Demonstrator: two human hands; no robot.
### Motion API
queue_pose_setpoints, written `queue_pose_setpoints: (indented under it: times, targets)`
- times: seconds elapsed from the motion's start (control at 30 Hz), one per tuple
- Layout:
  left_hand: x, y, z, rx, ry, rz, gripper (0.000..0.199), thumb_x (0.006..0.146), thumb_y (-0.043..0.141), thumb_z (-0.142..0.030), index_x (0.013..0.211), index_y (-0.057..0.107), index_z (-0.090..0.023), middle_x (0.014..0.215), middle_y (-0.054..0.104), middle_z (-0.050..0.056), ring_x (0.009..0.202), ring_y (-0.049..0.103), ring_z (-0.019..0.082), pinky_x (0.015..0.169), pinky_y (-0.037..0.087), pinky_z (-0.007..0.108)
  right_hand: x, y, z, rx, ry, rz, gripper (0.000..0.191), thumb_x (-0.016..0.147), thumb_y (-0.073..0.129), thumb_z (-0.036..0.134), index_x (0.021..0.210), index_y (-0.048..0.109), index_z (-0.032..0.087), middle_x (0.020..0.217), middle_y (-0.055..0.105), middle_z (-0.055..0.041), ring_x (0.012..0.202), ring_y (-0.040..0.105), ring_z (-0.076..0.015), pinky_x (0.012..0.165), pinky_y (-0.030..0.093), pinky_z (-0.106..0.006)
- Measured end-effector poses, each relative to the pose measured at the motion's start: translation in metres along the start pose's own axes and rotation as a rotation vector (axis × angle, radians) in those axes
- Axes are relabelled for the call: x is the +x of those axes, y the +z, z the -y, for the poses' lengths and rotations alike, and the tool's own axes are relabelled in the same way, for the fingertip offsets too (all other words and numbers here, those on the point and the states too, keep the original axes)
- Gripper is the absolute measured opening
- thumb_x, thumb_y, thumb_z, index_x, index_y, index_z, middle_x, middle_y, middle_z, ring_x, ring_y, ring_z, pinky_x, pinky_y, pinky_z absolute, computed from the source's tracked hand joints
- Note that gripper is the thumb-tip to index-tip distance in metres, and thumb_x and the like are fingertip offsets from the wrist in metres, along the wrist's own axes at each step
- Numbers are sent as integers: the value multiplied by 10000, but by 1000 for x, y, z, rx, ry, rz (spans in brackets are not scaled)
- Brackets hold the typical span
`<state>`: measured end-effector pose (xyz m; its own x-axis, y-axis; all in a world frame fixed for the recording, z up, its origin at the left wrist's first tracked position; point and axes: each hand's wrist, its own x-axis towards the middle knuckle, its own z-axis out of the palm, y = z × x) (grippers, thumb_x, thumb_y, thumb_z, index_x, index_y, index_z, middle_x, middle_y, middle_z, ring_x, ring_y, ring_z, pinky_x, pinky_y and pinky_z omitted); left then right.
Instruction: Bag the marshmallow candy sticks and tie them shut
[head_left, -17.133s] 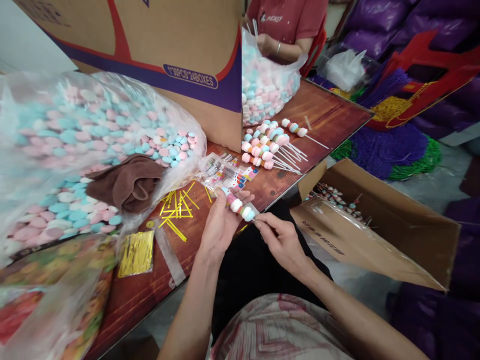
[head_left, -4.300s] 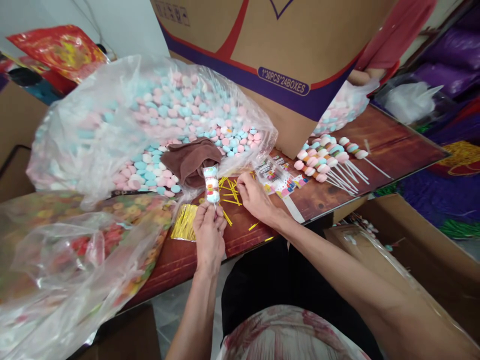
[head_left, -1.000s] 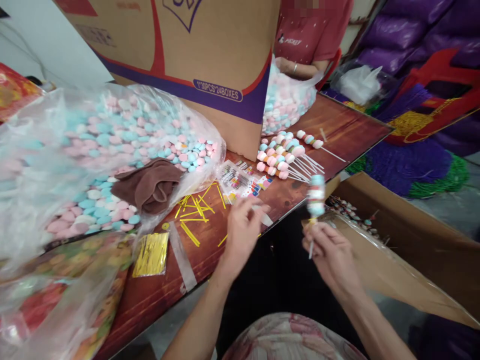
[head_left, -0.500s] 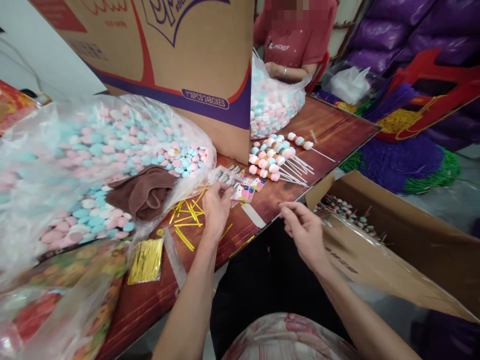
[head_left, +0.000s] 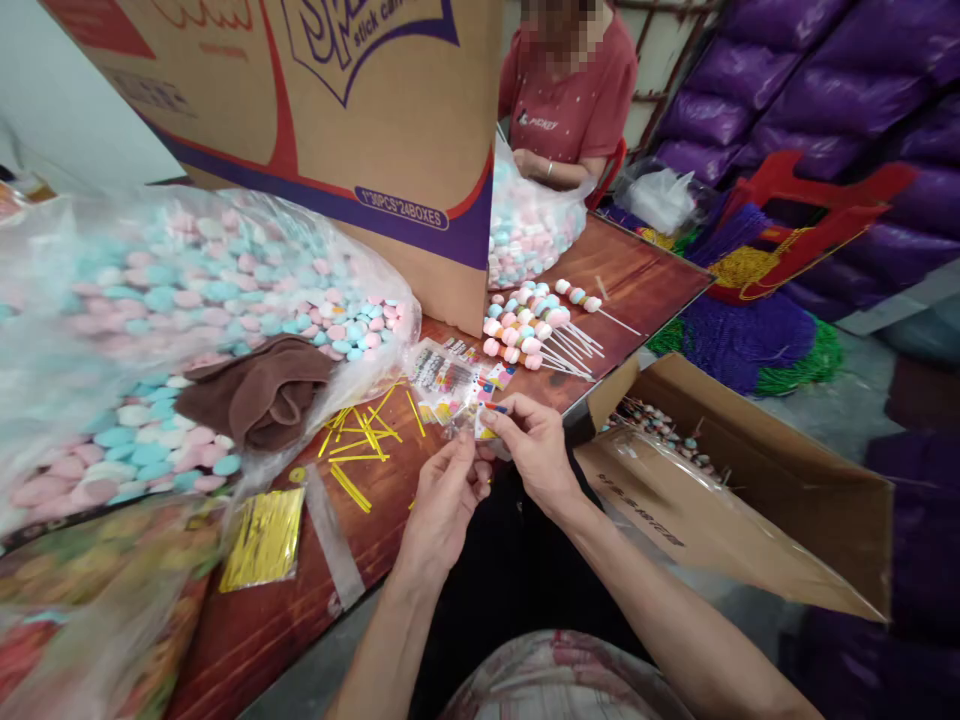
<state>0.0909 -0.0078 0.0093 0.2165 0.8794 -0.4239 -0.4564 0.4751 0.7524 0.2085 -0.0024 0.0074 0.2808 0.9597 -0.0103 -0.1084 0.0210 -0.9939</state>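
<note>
Both hands meet over the table's front edge. My left hand (head_left: 448, 495) and my right hand (head_left: 534, 445) pinch a small clear printed bag (head_left: 484, 420) between them. Just beyond lie more flat printed bags (head_left: 442, 375) on the dark red table (head_left: 637, 255). Several candy skewers (head_left: 525, 325) with pink, white and blue pieces are piled behind them, their white sticks pointing right. Loose yellow twist ties (head_left: 364, 435) are scattered left of my left hand, and a clear packet of yellow ties (head_left: 264, 535) rests nearer the front.
A large open plastic bag of candies (head_left: 225, 280) fills the left, with a brown cloth (head_left: 259, 395) on it. Behind stands a tall carton (head_left: 390, 130). An open carton (head_left: 795, 500) holding skewers is at right. A person in red (head_left: 570, 100) sits across the table.
My right hand has moved left to meet my left hand, which has drawn back toward me. A small printed bag is now between them. The view has shifted slightly.
</note>
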Motion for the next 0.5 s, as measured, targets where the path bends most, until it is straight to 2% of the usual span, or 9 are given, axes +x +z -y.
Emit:
queue_pose_setpoints:
  times: [0.1, 0.2, 0.3, 0.4, 0.5]
  targets:
    - [8, 2, -2, -291, -13, -100, 396, 562, 914, -294, 876, 714, -159, 822, 654, 3, 606, 517, 50, 565, 426, 164, -5, 2, 1, -15, -15, 17, 290, 823, 655, 361, 645, 529, 171, 609, 460, 43, 559, 364, -84, 518, 299, -227]
    - [14, 6, -2, -323, 49, -175, 376, 507, 928, -188, 800, 698, -138, 751, 626, -27, 537, 451, 18, 513, 386, 139, -8, 4, -1, -62, -50, 9, 366, 863, 612, 369, 600, 440, 180, 592, 373, 49, 562, 309, -81, 512, 263, -230]
    - [14, 11, 2, -247, 161, -232, 341, 559, 913, -241, 787, 691, -121, 750, 626, -10, 533, 431, 20, 470, 341, 136, -8, 4, -5, -86, -53, -28, 435, 899, 562, 415, 581, 365, 192, 581, 303, 50, 557, 259, -82, 502, 232, -237]
    - [12, 12, 3, -232, 220, -225, 338, 625, 878, -336, 808, 687, -126, 839, 651, 18, 576, 473, 44, 502, 393, 163, -7, 0, -7, -92, -38, -36, 459, 912, 533, 454, 579, 353, 194, 571, 291, 49, 545, 253, -81, 492, 222, -240]
    - [14, 8, 0, -265, 256, -225, 336, 586, 898, -296, 758, 661, -132, 775, 618, -9, 592, 493, 60, 527, 423, 178, -4, -7, -9, -151, -45, -8, 482, 917, 523, 473, 573, 328, 198, 560, 276, 51, 531, 253, -78, 484, 213, -239]
